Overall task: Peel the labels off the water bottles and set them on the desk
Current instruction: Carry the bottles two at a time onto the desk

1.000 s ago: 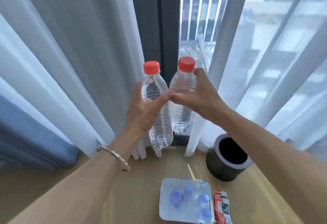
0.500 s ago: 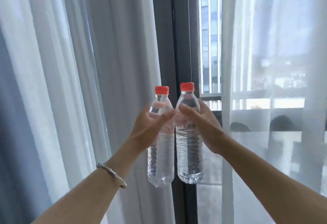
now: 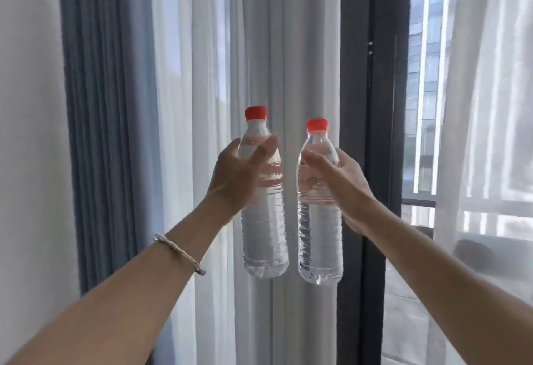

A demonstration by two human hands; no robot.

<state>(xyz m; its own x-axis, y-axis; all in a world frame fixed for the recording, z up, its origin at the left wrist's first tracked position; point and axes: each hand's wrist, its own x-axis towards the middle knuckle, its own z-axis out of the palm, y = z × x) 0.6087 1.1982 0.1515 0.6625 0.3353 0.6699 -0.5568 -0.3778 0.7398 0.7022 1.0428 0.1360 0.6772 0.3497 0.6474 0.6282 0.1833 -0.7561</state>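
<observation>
Pale curtains [image 3: 196,76] and a dark window frame [image 3: 372,90] fill the background; the bench is out of view. In front of them two water bottles are held upright in the air, side by side with a gap between them, long axes vertical. The left bottle [image 3: 265,235] is slightly higher than the right bottle [image 3: 320,235]. The left hand [image 3: 236,177] curls round one shoulder and the right hand [image 3: 346,183] round the other (each hand already has its own bottle). A faint red band [image 3: 271,177] marks the left bottle, perhaps label remains; the right looks bare. Setting them down probably means lowering both, base first.
</observation>
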